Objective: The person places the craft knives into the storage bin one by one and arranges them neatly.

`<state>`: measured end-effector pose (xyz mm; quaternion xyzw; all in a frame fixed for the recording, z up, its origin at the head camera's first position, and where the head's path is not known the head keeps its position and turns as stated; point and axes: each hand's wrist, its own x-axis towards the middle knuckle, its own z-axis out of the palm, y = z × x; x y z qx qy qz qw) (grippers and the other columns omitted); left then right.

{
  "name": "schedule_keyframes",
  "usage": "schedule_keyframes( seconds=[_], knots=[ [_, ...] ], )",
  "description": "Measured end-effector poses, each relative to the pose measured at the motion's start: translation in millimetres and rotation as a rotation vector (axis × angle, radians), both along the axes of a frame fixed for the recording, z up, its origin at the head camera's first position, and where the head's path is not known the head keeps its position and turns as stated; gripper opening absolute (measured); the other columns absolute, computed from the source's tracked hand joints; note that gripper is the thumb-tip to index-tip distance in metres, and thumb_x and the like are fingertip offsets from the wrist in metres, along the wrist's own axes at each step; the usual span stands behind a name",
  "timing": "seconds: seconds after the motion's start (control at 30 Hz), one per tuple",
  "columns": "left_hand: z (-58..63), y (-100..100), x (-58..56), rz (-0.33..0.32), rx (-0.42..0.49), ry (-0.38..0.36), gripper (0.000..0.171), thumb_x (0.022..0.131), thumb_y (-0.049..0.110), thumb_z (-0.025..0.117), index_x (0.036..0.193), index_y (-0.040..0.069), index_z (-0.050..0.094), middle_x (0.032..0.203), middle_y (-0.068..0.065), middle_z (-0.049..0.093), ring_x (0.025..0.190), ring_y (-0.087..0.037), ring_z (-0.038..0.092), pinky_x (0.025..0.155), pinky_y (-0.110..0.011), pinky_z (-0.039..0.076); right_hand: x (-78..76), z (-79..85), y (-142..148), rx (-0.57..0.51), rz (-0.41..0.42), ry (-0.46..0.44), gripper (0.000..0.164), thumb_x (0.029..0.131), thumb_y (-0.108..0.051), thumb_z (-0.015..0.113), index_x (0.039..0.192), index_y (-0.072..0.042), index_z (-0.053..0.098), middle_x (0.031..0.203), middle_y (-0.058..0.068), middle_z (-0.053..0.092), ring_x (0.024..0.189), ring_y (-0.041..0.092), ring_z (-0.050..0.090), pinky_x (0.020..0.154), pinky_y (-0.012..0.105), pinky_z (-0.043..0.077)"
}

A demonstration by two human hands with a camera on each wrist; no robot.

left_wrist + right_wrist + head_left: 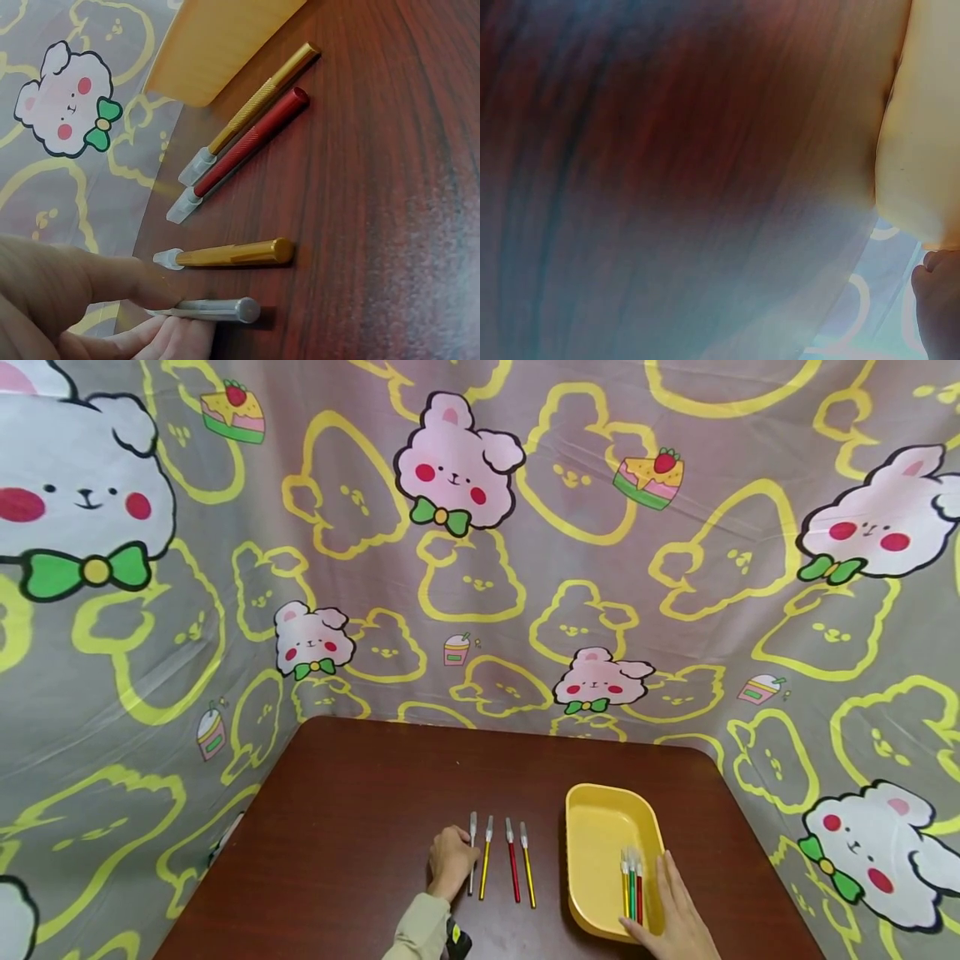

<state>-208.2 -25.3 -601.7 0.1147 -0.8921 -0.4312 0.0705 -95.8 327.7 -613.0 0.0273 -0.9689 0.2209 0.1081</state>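
My left hand (452, 858) pinches a silver craft knife (225, 310) between thumb and fingers, close over the table; its tip shows beyond the hand. To its right lie a gold craft knife (486, 864), a red craft knife (513, 862) and another gold craft knife (528, 868), all with clear caps pointing away. My right hand (678, 910) holds the near right corner of a yellow bin (588, 860), fingers along the outer right wall, thumb over the near rim. Inside lie gold (626, 889), green (632, 897) and red (640, 902) craft knives, their capped ends blurred.
Everything stands on a dark brown wooden table (360, 802) with rounded far corners. A patterned cloth (480, 568) with rabbit faces hangs around its back and sides. A small black object (457, 941) sits by my left wrist.
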Motion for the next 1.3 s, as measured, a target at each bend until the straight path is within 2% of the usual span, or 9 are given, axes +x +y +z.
schedule_keyframes(
  seconds=[0.23, 0.33, 0.43, 0.57, 0.77, 0.87, 1.1, 1.27, 1.3],
  knots=[
    [3.3, -1, -0.9, -0.024, -0.007, -0.006, 0.019, 0.070, 0.002, 0.087, 0.081, 0.006, 0.071, 0.076, -0.008, 0.069, 0.074, -0.034, 0.068, 0.064, -0.047, 0.055, 1.1, 2.4, 0, -0.001, -0.010, -0.021, 0.125, 0.084, -0.056, 0.083, 0.167, 0.001, 0.008, 0.174, 0.022, 0.007, 0.141, 0.059, 0.036, 0.103, 0.074, 0.041],
    [8.4, -2, -2.3, -0.031, -0.017, 0.004, 0.018, 0.070, 0.001, 0.085, 0.079, 0.006, 0.070, 0.074, -0.008, 0.068, 0.071, -0.034, 0.067, 0.064, -0.047, 0.054, 0.7, 3.2, -1, -0.002, -0.006, -0.034, 0.126, 0.085, -0.058, 0.082, 0.168, 0.000, 0.006, 0.174, 0.022, 0.005, 0.141, 0.060, 0.035, 0.103, 0.074, 0.041],
    [15.8, -2, -4.2, -0.040, -0.019, 0.019, 0.016, 0.070, 0.002, 0.084, 0.078, 0.006, 0.070, 0.072, -0.007, 0.068, 0.070, -0.034, 0.067, 0.064, -0.047, 0.054, 0.3, 1.4, 0, 0.003, 0.003, -0.007, 0.125, 0.085, -0.055, 0.083, 0.168, 0.000, 0.008, 0.174, 0.023, 0.008, 0.143, 0.058, 0.034, 0.102, 0.074, 0.042],
    [25.5, 1, -7.4, -0.059, 0.008, 0.003, 0.016, 0.072, 0.003, 0.085, 0.080, 0.007, 0.072, 0.073, -0.006, 0.069, 0.071, -0.032, 0.067, 0.065, -0.045, 0.055, 0.4, 1.5, 2, 0.002, 0.007, 0.007, 0.124, 0.084, -0.053, 0.085, 0.167, 0.003, 0.012, 0.173, 0.024, 0.011, 0.144, 0.057, 0.034, 0.102, 0.073, 0.042],
    [34.0, 5, -7.7, -0.074, 0.125, -0.039, 0.014, 0.075, 0.000, 0.084, 0.084, 0.003, 0.074, 0.069, -0.005, 0.068, 0.051, -0.016, 0.063, 0.051, -0.030, 0.054, 0.7, 2.0, 1, 0.003, 0.007, -0.013, 0.125, 0.085, -0.056, 0.083, 0.167, 0.002, 0.009, 0.174, 0.023, 0.007, 0.145, 0.056, 0.033, 0.103, 0.073, 0.041],
    [39.5, 8, -6.1, -0.081, 0.204, -0.060, 0.013, 0.076, -0.002, 0.082, 0.085, 0.001, 0.073, 0.068, -0.005, 0.068, 0.047, -0.012, 0.062, 0.046, -0.027, 0.054, 1.5, 0.6, 1, 0.006, 0.004, 0.006, 0.124, 0.084, -0.055, 0.084, 0.167, 0.003, 0.012, 0.174, 0.022, 0.009, 0.146, 0.055, 0.033, 0.102, 0.073, 0.042],
    [50.7, 17, -5.1, -0.125, 0.324, -0.103, 0.012, 0.077, -0.004, 0.074, 0.088, 0.001, 0.072, 0.066, -0.002, 0.068, 0.054, -0.026, 0.071, 0.052, -0.040, 0.060, 1.2, 3.0, 1, -0.013, -0.003, -0.033, 0.124, 0.085, -0.057, 0.082, 0.167, 0.002, 0.009, 0.174, 0.023, 0.007, 0.142, 0.059, 0.034, 0.103, 0.074, 0.040],
    [53.4, 27, -3.0, -0.153, 0.378, -0.067, 0.012, 0.075, -0.009, 0.073, 0.086, -0.002, 0.071, 0.066, -0.003, 0.067, 0.050, -0.021, 0.068, 0.051, -0.039, 0.061, 0.7, 4.3, 1, -0.034, -0.001, -0.057, 0.124, 0.085, -0.057, 0.082, 0.167, 0.003, 0.010, 0.174, 0.025, 0.007, 0.145, 0.059, 0.030, 0.108, 0.075, 0.036],
    [53.8, 29, -2.3, -0.160, 0.395, -0.062, 0.013, 0.074, -0.010, 0.072, 0.085, -0.003, 0.071, 0.066, -0.005, 0.067, 0.049, -0.019, 0.067, 0.051, -0.040, 0.061, 1.0, 3.7, 1, -0.039, -0.001, -0.053, 0.124, 0.085, -0.057, 0.082, 0.167, 0.003, 0.009, 0.174, 0.025, 0.007, 0.147, 0.059, 0.028, 0.116, 0.071, 0.029]
  ],
)
